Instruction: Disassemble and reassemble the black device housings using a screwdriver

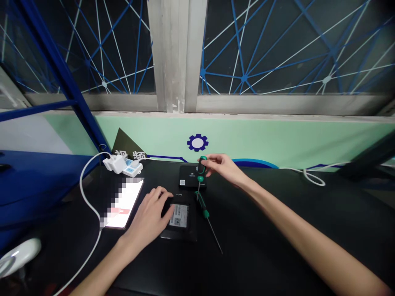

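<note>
**Desk:** What's at the far left?

**Me:** I see a white cable [88, 201] curving along the dark table [277, 230], running up to a white charger block [115, 163] at about ten o'clock from my left hand. Just right of the cable lies a phone [123, 203] with its screen lit, flat on the table.

**Desk:** And your left hand?

**Me:** My left hand [151, 220] lies palm down, fingers spread and loosely curved, pressing on the left edge of a black flat device [180, 220] with a white label. It grips nothing; it only holds the device down.

**Desk:** What's beside that?

**Me:** At three o'clock from the device, a spare green-handled screwdriver [207, 218] lies on the table, its thin shaft pointing toward five o'clock. At twelve o'clock from the device sits a second black box [188, 177], just apart from it.

**Desk:** Right hand?

**Me:** My right hand [224, 166] is closed around the top of an upright screwdriver [201, 170] with a green and black handle, fingertips pinching it. Its tip points down at the near edge of the second box; I cannot tell whether it touches.
</note>
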`<state>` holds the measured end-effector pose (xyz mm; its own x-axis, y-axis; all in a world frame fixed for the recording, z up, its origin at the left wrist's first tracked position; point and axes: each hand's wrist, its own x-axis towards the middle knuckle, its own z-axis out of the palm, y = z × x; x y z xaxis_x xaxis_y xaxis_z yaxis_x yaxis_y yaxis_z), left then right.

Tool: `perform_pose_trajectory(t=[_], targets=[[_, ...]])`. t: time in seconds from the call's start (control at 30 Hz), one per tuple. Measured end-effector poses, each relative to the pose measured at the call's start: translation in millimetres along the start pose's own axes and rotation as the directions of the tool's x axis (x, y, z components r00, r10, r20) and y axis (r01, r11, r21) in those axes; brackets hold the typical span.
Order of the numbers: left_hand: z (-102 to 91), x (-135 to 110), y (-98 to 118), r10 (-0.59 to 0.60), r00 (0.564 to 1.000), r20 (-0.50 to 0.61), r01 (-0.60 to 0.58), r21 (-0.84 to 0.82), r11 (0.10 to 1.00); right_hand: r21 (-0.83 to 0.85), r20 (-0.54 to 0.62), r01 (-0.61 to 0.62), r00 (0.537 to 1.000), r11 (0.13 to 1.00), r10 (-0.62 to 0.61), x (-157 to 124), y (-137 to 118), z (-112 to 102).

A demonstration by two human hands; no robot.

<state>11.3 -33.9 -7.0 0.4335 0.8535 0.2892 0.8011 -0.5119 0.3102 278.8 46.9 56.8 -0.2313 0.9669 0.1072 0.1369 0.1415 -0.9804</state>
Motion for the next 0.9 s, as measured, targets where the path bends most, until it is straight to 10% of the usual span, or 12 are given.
perform_pose_trajectory(t=[0.9], targets=[[17.3,-4,17,-0.057,0.998,-0.04,0.054,-0.07,0.996,-0.079,-0.123,0.151,0.979,0.985,-0.16,-4,10,16]])
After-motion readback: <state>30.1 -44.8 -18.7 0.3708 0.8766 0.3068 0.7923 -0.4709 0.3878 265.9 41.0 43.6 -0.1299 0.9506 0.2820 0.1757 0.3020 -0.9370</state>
